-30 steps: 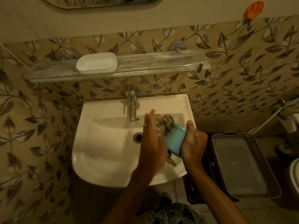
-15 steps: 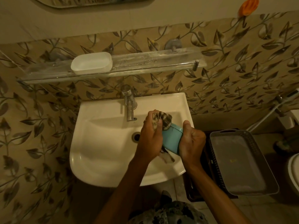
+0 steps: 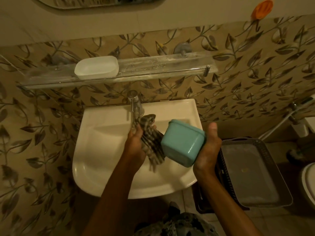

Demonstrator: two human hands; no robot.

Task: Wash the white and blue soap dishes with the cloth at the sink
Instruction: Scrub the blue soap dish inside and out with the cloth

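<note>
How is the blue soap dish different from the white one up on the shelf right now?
The blue soap dish is held tilted over the sink in the right hand; the white soap dish sits level and untouched on the glass shelf. The blue one shows its underside, the white one its open top. Both are rounded plastic boxes of similar shape.

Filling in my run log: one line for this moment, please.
left hand: holds cloth | right hand: holds blue soap dish over sink | white soap dish: on shelf
</note>
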